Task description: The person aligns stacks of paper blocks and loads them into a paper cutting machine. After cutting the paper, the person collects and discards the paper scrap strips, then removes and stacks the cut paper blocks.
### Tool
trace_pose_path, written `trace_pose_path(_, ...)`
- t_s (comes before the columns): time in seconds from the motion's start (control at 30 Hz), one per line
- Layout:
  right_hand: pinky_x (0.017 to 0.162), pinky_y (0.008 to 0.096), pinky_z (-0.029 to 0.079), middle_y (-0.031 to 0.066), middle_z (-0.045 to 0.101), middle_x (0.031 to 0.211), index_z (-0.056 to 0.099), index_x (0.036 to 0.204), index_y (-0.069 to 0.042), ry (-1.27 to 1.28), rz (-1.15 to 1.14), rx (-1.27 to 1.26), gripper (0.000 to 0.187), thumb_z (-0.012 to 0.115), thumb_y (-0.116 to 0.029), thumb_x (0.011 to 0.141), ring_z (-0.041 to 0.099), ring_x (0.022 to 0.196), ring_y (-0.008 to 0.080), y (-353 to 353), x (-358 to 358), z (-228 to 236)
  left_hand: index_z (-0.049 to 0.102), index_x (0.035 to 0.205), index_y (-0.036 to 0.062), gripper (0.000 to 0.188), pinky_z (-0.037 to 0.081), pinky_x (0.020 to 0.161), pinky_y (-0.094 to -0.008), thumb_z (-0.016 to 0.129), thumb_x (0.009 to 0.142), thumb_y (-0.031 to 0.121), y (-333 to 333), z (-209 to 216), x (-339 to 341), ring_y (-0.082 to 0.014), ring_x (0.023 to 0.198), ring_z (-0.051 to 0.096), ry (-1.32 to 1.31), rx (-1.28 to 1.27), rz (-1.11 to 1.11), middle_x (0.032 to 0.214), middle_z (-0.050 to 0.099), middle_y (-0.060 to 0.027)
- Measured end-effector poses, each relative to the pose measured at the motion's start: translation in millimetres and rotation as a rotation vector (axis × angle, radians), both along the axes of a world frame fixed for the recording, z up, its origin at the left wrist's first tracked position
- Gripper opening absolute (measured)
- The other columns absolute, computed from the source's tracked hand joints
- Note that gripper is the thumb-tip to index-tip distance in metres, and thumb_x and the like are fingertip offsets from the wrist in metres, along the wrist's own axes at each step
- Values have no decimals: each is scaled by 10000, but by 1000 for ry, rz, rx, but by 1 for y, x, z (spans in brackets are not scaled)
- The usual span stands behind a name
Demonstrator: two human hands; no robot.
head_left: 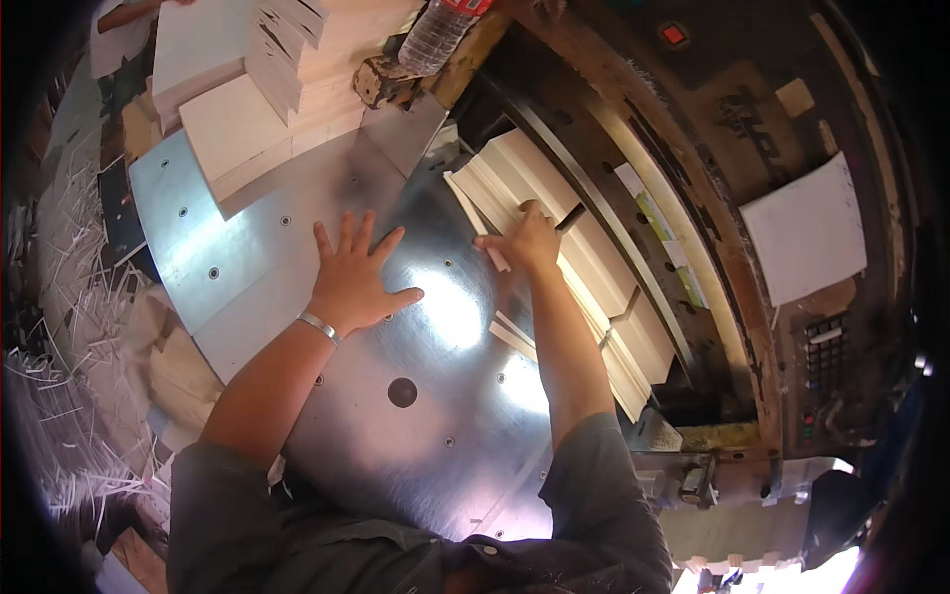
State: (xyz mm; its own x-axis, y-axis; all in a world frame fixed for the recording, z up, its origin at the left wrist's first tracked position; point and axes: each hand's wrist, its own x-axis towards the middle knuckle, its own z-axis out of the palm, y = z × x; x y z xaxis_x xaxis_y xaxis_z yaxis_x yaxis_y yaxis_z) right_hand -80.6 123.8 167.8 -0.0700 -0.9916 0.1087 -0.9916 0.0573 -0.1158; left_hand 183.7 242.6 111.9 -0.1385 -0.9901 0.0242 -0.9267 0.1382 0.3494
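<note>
**Bare-handed at the metal table [356,426] of a paper cutter [683,99]**

Spreading the left hand [352,282] palm down over the middle of the table, with fingers and thumb splayed wide and around nothing (too hard to say whether resting or just above). Wearing a silver bracelet [320,327] on that wrist. Reaching the right hand [532,241] to the cream paper stacks [522,168] lined up along the cutter, with fingers bent over them and thumb held apart, by a long cream strip [471,213] at their near edge. Cannot tell whether gripping or merely touching. See a second strip [513,338] beside the right forearm. Note also white sheet stacks [233,129] at upper left, near a clear plastic bottle [432,42], and paper shavings [69,416] farther left.
</note>
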Motion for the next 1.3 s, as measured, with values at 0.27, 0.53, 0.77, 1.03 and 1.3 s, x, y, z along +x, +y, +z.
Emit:
trace_pose_path(0.27,992,496,512,233,670,1243,614,1258,2,113,63,-39,794,752,-645,819,671,1126,401,-11,-6,-32,342,1639,201,956,-24,1228,-698,568,891,753,-9,5,-6,-414,1601,94,-18,-3,-6,1721,176,-202)
trace_pose_path(0.53,888,471,438,140,643,1054,612,1132,-50,-62,295,-79,445,739,-405,894,617,1004,337,189,83,-48,228,1665,156,914,125,1250,-639,448,984,724,-32,-31,13,-463,1575,152,713,-445,161,1688,125,-323)
trace_pose_path(0.77,1013,503,395,146,617,1215,556,1362,-65,-20,35,24,654,758,-467,887,567,1177,333,263,-22,-36,248,1662,190,849,60,1265,-624,382,1014,720,-26,-18,5,-372,1580,219,335,-259,145,1710,162,-244)
trace_pose_path(1.03,1095,546,351,209,617,1359,554,1431,-68,-2,-86,-112,907,759,-681,795,519,1318,372,139,-166,-15,279,1655,196,860,23,1273,-607,407,997,736,-23,-17,1,-317,1585,228,208,-178,157,1714,195,-204)
trace_pose_path(1.3,1190,549,264,217,631,1345,612,1341,6,141,-150,-19,941,699,-751,790,505,1350,385,107,-165,-26,302,1650,187,885,22,1272,-609,387,985,766,-25,-14,-3,-324,1582,234,129,-154,150,1709,229,-198)
